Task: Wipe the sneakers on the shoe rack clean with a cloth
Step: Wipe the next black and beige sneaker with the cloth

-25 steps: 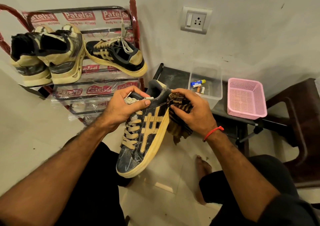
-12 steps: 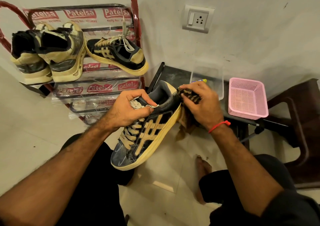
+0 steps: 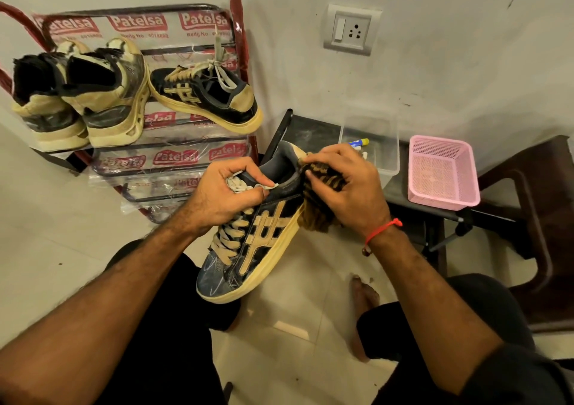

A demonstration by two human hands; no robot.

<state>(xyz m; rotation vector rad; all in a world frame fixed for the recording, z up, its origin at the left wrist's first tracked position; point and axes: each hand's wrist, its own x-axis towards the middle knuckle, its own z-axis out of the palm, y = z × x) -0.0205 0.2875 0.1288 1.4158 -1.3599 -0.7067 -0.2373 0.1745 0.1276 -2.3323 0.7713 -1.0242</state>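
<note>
— Nearest item?
— I log one sneaker (image 3: 261, 236), held over the floor. Left hand (image 3: 223, 199) grips its tongue; right hand (image 3: 348, 187) pinches the cloth (image 3: 320, 215) against its heel.
— Farther back?
— Worktop (image 3: 313, 131) with pink basket (image 3: 441, 171); rack (image 3: 174, 159) carrying three sneakers (image 3: 205, 100).

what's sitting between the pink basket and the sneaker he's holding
In the head view, the right hand gripping the brown cloth and a clear plastic box lie between the pink basket and the held sneaker.
</note>
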